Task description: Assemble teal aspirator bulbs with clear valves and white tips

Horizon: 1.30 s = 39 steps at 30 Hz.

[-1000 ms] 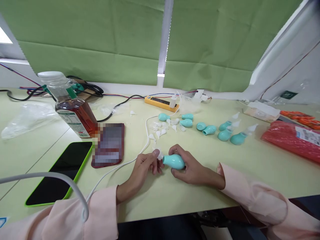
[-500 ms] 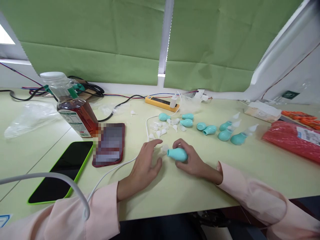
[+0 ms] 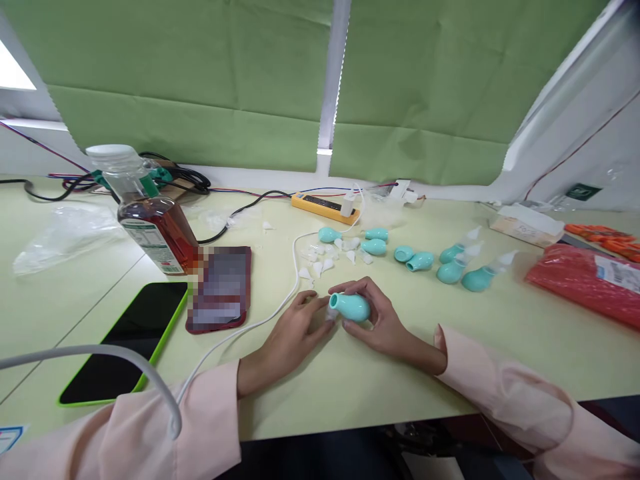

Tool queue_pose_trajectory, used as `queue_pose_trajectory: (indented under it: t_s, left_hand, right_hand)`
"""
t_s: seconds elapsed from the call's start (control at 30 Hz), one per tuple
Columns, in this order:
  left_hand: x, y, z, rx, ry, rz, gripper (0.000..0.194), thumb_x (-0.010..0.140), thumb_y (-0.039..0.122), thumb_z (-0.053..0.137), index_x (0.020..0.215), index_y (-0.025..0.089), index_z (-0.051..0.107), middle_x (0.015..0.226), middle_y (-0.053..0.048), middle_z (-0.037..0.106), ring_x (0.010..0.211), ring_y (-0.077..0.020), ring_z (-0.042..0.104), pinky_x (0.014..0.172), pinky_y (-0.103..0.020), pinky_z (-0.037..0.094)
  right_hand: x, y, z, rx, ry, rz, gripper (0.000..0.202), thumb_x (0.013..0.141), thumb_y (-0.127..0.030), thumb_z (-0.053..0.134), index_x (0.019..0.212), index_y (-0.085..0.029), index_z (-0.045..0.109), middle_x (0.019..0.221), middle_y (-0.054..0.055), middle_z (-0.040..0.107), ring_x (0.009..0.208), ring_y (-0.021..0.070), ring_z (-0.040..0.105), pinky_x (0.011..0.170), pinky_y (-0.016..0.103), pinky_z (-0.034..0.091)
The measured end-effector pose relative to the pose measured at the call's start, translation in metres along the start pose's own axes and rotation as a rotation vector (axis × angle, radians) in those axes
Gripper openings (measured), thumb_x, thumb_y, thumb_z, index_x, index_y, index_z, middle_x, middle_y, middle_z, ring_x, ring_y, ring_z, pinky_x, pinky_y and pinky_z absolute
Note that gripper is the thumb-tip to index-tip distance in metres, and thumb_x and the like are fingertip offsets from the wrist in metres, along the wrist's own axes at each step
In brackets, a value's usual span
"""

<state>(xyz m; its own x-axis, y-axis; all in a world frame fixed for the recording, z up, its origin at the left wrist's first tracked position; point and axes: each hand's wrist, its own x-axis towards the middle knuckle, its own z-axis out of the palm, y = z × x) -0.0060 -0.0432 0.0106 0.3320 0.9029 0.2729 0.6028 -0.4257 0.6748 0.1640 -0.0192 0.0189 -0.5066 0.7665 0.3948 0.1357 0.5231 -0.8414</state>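
Note:
My right hand (image 3: 383, 320) is wrapped round a turquoise squeeze bulb (image 3: 354, 307), its open mouth pointing left. At that mouth, my left hand (image 3: 300, 331) pinches a small clear plastic connector (image 3: 331, 313) between thumb and fingers. The connector sits beside and just below the opening; whether it touches the bulb I cannot tell. Beyond my hands lie several white cone-shaped tips (image 3: 317, 269) and clear pieces (image 3: 314, 252). Loose bulbs (image 3: 374, 247) rest behind and to the right. Further right, three bulbs (image 3: 479, 279) have clear connectors and white tips fitted.
On the left are a green-cased phone (image 3: 127, 343), a red-cased phone (image 3: 220, 287) and a bottle of amber drink (image 3: 157, 227). A white cable (image 3: 270, 319) crosses the table to a yellow power strip (image 3: 325, 208). A red plastic package (image 3: 583, 277) lies at the right.
My left hand has closed in on the clear connector, which lay loose on the table between my hands. The bulb in my right hand has shifted slightly left, its mouth turned more towards me.

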Motion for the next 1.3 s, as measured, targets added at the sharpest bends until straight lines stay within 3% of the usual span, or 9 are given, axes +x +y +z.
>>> queue_pose_trajectory:
  t_s: [0.27, 0.43, 0.57, 0.67, 1.0, 1.3]
  left_hand:
    - [0.000, 0.005, -0.004, -0.070, 0.060, -0.041, 0.018, 0.076, 0.017, 0.044, 0.090, 0.017, 0.055, 0.086, -0.005, 0.057, 0.083, -0.0179, 0.052, 0.074, -0.031, 0.041]
    - [-0.002, 0.004, -0.002, 0.020, -0.044, 0.056, 0.027, 0.079, 0.017, 0.042, 0.105, 0.016, 0.049, 0.092, -0.007, 0.054, 0.091, -0.0197, 0.043, 0.080, -0.033, 0.039]
    - [-0.002, 0.003, -0.002, 0.095, -0.094, 0.121, 0.024, 0.080, 0.015, 0.042, 0.100, 0.018, 0.054, 0.090, -0.006, 0.053, 0.088, -0.0197, 0.040, 0.080, -0.034, 0.037]
    - [-0.002, 0.004, -0.005, 0.048, -0.074, 0.119, 0.025, 0.082, 0.019, 0.039, 0.103, 0.016, 0.053, 0.088, -0.007, 0.054, 0.088, -0.0192, 0.041, 0.079, -0.032, 0.037]
    - [-0.005, 0.012, -0.012, -0.079, -0.065, 0.098, 0.025, 0.084, 0.025, 0.035, 0.098, 0.017, 0.054, 0.078, -0.004, 0.054, 0.076, -0.0170, 0.046, 0.070, -0.028, 0.037]
    - [-0.006, 0.015, -0.011, -0.196, -0.082, -0.022, 0.025, 0.083, 0.031, 0.038, 0.086, 0.015, 0.057, 0.071, -0.001, 0.051, 0.059, -0.0112, 0.042, 0.053, -0.022, 0.033]
  right_hand:
    - [0.007, -0.001, -0.020, -0.095, -0.001, 0.078, 0.027, 0.067, -0.020, 0.054, 0.094, -0.020, 0.050, 0.087, 0.004, 0.054, 0.076, 0.0157, 0.051, 0.059, 0.026, 0.041]
    - [0.015, 0.000, -0.037, -0.312, -0.190, 0.115, 0.021, 0.062, -0.014, 0.050, 0.082, -0.019, 0.048, 0.068, -0.002, 0.048, 0.058, 0.0101, 0.040, 0.051, 0.022, 0.033]
    - [0.018, -0.001, -0.046, -0.387, -0.355, 0.128, 0.024, 0.057, -0.011, 0.052, 0.079, -0.019, 0.047, 0.067, -0.004, 0.047, 0.057, 0.0092, 0.038, 0.052, 0.021, 0.031]
    - [0.017, -0.004, -0.047, -0.340, -0.404, 0.146, 0.029, 0.056, -0.008, 0.051, 0.081, -0.020, 0.044, 0.071, -0.003, 0.046, 0.060, 0.0099, 0.039, 0.054, 0.021, 0.032]
    - [0.007, -0.005, -0.031, -0.237, -0.195, 0.071, 0.028, 0.059, -0.008, 0.051, 0.083, -0.020, 0.042, 0.071, -0.002, 0.045, 0.060, 0.0102, 0.041, 0.053, 0.021, 0.033]
    - [0.001, -0.003, -0.021, -0.281, -0.151, 0.046, 0.024, 0.064, -0.024, 0.060, 0.080, -0.020, 0.043, 0.072, -0.002, 0.048, 0.061, 0.0101, 0.044, 0.054, 0.022, 0.035]
